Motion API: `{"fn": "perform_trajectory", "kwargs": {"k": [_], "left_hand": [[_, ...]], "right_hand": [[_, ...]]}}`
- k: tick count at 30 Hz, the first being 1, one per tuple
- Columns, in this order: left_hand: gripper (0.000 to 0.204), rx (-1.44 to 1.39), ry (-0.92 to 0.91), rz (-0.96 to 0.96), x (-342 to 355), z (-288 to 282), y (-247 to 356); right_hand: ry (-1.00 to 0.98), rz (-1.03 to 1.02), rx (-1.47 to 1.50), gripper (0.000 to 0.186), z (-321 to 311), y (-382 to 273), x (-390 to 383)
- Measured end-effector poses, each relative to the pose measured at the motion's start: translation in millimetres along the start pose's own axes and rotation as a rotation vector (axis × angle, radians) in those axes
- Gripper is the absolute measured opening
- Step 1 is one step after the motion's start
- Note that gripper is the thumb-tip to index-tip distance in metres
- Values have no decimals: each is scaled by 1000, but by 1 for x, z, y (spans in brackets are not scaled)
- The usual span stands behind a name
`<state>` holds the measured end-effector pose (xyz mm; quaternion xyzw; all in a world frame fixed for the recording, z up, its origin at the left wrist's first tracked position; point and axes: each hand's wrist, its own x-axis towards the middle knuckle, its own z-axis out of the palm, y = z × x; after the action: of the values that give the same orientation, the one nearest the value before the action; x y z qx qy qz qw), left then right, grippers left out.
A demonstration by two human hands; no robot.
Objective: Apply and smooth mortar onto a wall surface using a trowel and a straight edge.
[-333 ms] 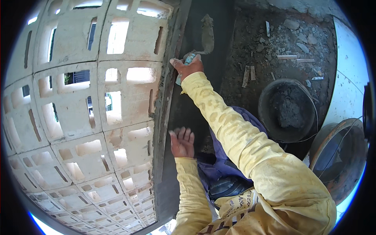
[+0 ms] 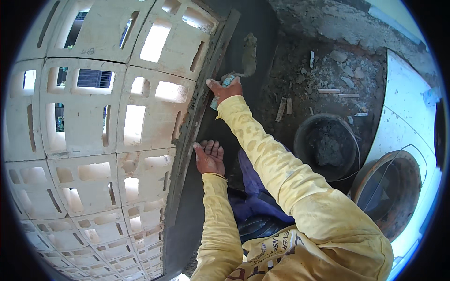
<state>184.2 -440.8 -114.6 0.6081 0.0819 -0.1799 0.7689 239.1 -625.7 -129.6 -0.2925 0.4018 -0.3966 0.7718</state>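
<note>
Against the pale perforated block wall, hands grip a mortar-caked trowel.

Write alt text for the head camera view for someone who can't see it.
A person's right hand holds a trowel against the mortared edge of a pale vented-block wall, while the left hand rests open beside that edge. A dark mortar bucket sits nearby.

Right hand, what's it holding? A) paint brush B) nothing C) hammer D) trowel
D: the right hand grips the handle of a trowel, whose mortar-caked blade points up along the grey rendered edge of the vent-block wall; the left hand lies open and flat against that edge lower down.
</note>
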Motion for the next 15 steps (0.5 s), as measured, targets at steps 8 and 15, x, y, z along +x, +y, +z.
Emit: {"fn": "perform_trajectory", "kwargs": {"k": [8, 15], "left_hand": [[54, 44, 125, 13, 1, 20, -2], [50, -50, 196, 43, 4, 27, 0]], "right_hand": [[-103, 8, -18, 55, -12, -16, -2], [-125, -155, -200, 37, -28, -44, -16]]}}
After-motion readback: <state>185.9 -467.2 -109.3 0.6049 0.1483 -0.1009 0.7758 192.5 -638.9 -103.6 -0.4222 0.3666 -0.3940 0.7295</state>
